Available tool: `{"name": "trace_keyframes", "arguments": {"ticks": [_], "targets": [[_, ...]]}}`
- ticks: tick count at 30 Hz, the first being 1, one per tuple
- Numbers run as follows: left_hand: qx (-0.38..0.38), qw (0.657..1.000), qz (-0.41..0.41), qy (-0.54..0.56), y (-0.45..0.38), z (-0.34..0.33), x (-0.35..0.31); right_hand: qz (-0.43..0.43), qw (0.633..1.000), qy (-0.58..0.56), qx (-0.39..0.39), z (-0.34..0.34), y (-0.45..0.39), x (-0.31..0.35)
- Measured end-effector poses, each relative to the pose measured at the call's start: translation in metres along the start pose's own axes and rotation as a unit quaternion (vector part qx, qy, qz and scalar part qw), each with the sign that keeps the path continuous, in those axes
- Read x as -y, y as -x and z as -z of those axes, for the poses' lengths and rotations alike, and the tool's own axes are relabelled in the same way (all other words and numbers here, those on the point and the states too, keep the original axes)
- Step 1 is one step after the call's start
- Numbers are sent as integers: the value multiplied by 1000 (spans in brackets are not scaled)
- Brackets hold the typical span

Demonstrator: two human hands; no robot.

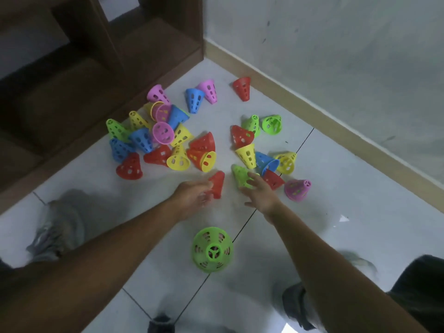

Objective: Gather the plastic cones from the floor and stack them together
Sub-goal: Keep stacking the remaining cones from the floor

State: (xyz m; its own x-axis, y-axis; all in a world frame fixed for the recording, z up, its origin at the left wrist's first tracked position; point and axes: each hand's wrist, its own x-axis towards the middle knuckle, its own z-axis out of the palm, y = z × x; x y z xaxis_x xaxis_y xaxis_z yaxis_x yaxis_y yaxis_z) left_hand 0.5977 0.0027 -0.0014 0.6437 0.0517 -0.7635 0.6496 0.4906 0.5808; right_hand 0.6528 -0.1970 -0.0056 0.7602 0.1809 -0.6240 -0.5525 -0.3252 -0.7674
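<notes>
Several perforated plastic cones in red, yellow, blue, green and pink lie scattered on the pale tiled floor (336, 188). My left hand (192, 194) reaches forward and its blurred fingers curl on the left side of a red cone (218, 185). To its right, my right hand (260, 193) has its fingers spread and touches a green cone (240, 175) lying on its side. Nearer to me, a green cone (212, 249) stands upright, seen from above, with another colour showing through its holes. One pile of cones (163, 140) lies by the furniture, another group of cones (262, 150) further right.
Dark brown wooden furniture (72, 97) borders the floor on the left. A grey wall with a beige skirting board (312, 109) runs along the right. My shoes (57, 227) show at the lower left and lower right. A pink cone (297, 189) lies just right of my right hand.
</notes>
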Motion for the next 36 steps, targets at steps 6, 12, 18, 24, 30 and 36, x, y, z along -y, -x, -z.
{"name": "trace_keyframes", "arguments": {"ticks": [6, 12, 18, 24, 30, 36], "targets": [[-16, 997, -69, -32, 25, 11, -17, -12, 999, -35, 9, 12, -6, 6], [86, 990, -92, -61, 68, 22, -48, -19, 998, -58, -33, 20, -1, 18], [147, 982, -83, -80, 104, 31, -77, -23, 995, -90, -21, 30, 9, 37], [251, 954, -52, -154, 117, 39, -93, 34, 986, -150, 64, 38, 43, 63], [306, 926, -23, -219, 122, 39, -92, 62, 964, -207, 156, 40, 71, 98], [319, 912, 15, -256, 120, 38, -80, 79, 944, -200, 252, 38, 89, 133]]}}
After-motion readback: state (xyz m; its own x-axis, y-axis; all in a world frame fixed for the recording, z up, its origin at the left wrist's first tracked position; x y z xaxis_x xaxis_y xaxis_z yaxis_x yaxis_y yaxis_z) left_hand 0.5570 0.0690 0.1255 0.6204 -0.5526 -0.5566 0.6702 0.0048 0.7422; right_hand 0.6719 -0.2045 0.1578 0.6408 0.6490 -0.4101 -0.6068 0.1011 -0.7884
